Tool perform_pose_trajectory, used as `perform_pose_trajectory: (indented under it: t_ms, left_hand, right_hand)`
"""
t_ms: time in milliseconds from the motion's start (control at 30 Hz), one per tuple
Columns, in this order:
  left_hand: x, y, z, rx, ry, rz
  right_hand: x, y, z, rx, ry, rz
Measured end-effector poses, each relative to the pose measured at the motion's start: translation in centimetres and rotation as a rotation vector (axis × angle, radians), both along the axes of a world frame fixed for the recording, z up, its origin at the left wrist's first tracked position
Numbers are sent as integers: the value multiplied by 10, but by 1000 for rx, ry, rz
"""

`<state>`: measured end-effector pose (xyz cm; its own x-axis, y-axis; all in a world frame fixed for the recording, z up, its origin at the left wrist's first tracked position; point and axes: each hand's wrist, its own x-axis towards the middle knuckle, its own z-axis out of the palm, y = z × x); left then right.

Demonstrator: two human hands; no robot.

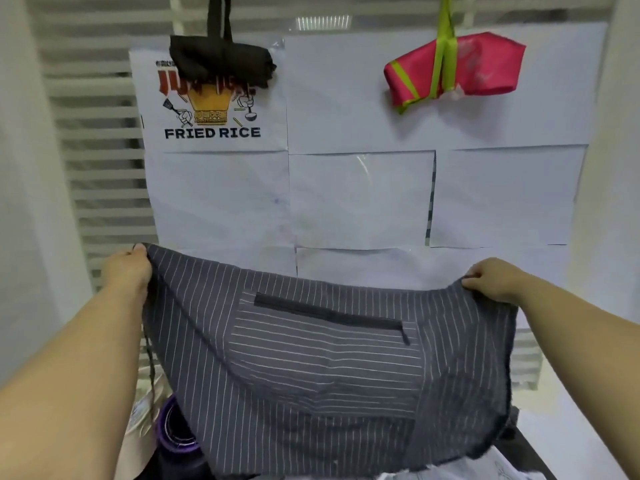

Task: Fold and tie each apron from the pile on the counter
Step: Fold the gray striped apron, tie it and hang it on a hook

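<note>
White blinds [97, 133] are on the far left. My left hand [130, 268] is raised in front of them, and its fingers [140, 250] are curled and pinch the upper left corner of the apron [311, 393]. A thin dark string [151, 362] hangs down from this corner, just beside my left forearm. Under it, near the bottom edge, I see a cream cloth [138, 414] and a purple thing [173, 434]. The apron hides a part of both, and I cannot tell what they are.

Higher on the wall there is a poster [211, 133] with the words FRIED RICE. A black bundle [221, 60] hangs on its own straps in front of the poster's top. White paper sheets [360, 199] cover the wall to the right of the poster.

The apron is dark grey with thin white stripes. I hold it in the air, spread wide between my two hands, and its upper edge sags in the middle. A pocket [325, 355] sits in the centre, with stripes that run across and a dark band along its opening.

At the upper right a pink bundle [485, 67], tied with green straps, hangs before the paper. Below it my right hand [491, 278] grips the upper right corner of the apron, its fingers [476, 274] bent around the cloth.
</note>
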<state>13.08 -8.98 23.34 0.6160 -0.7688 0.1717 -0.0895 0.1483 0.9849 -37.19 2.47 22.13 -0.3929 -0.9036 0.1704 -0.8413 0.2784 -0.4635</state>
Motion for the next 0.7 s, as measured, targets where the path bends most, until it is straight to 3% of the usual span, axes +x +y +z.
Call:
perform_pose_trajectory:
  t_ms: [200, 367, 433, 500, 600, 700]
  left_hand:
    - [2, 7, -6, 82, -146, 44]
    - [8, 4, -6, 153, -31, -6]
    - [9, -3, -6, 123, 43, -51]
    - [6, 0, -12, 44, -106, -93]
    - [1, 7, -23, 51, -535, -160]
    - [1, 9, -29, 74, -741, -181]
  right_hand:
    - [2, -1, -2, 7, 190, -446]
    - [8, -9, 7, -47, 60, -313]
    - [11, -12, 3, -209, -5, -246]
    - [14, -11, -5, -343, -59, -189]
    - [17, -9, -18, -314, 59, -147]
    - [22, -8, -25, -408, 94, -182]
